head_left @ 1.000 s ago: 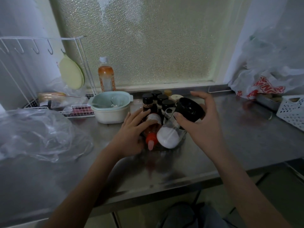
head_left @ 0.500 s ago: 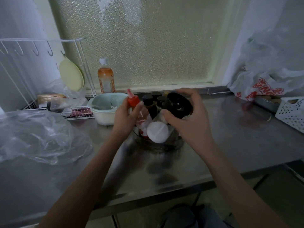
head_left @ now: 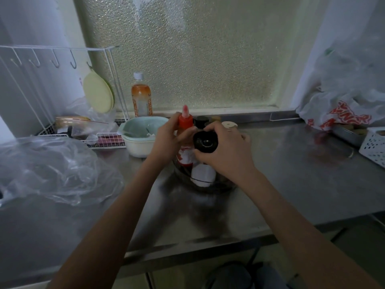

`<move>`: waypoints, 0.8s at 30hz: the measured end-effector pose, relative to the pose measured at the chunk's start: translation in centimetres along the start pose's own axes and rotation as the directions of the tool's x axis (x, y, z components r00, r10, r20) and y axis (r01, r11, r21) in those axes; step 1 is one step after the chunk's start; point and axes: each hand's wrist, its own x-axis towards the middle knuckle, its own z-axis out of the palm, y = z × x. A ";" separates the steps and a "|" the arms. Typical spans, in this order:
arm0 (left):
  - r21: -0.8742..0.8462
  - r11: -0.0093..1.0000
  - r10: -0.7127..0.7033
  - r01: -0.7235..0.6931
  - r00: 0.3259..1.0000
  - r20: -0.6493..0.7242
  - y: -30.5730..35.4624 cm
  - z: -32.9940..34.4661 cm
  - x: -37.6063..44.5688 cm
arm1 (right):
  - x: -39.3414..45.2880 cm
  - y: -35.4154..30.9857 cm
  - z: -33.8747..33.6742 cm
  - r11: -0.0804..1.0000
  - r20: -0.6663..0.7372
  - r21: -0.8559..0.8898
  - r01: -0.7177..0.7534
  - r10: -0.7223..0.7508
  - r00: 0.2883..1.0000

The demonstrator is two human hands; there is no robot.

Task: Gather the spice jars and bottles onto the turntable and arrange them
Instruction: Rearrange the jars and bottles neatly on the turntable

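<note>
A clear round turntable sits mid-counter, crowded with jars. My left hand grips a red-capped squeeze bottle and holds it upright over the turntable's left side. My right hand holds a clear jar with a black lid and white contents, standing on the turntable's front. Behind my hands peek a dark-lidded jar and a pale-lidded jar; the other jars are hidden.
A mint bowl stands just left of the turntable, an orange drink bottle behind it by the window. A wire rack and crumpled clear plastic fill the left. A plastic bag and white basket sit right.
My left hand lifted the lying squeeze bottle and turned it upright. My right hand tipped the black-lidded jar from slanted to standing on the turntable.
</note>
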 end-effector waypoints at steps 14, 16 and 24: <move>-0.024 0.998 -0.057 0.054 0.993 -0.102 -0.5 0.1 -0.6 | -5.3 1.9 3.6 0.950 -0.369 -0.247 0.192 -0.276 0.887; -0.012 0.998 -0.059 0.058 0.994 -0.088 -0.3 0.3 -0.8 | -4.5 2.2 3.7 0.953 -0.305 -0.244 0.180 -0.252 0.918; -0.024 0.995 -0.095 0.093 0.990 -0.106 0.3 1.7 -2.2 | -3.7 2.2 3.8 0.976 -0.410 -0.218 0.029 -0.118 0.904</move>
